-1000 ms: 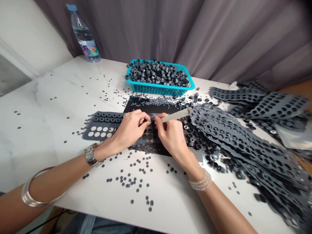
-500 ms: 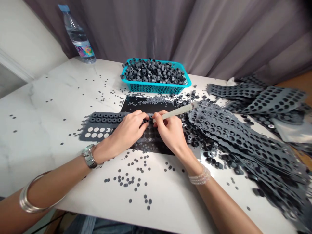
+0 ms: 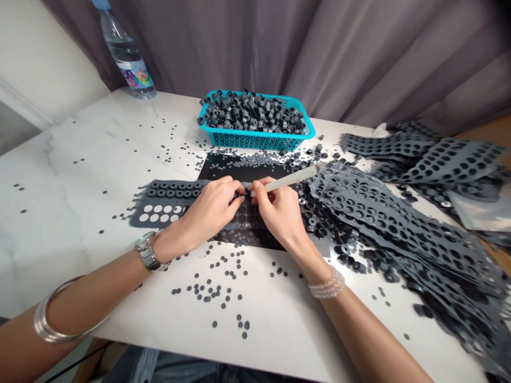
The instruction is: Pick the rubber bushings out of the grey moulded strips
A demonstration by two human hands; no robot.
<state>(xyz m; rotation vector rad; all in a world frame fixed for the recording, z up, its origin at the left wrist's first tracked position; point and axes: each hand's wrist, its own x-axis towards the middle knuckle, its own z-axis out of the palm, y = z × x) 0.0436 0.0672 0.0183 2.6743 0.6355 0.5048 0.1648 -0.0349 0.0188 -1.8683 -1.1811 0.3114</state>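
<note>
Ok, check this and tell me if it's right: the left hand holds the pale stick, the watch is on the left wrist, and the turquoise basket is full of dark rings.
Not quite: the pale stick is held in the right hand, not the left hand, as the head view shows. The rest stands: the watch is on the left wrist, and the turquoise basket is full of dark rings.

White marble table (image 3: 67, 181) strewn with dark rubber pieces
A teal plastic basket (image 3: 255, 140) of dark rings, a water bottle (image 3: 130, 64), a black sheet (image 3: 239, 169), scattered small dark discs (image 3: 211, 290), perforated grey sheets (image 3: 399, 229) heaped rightward
</note>
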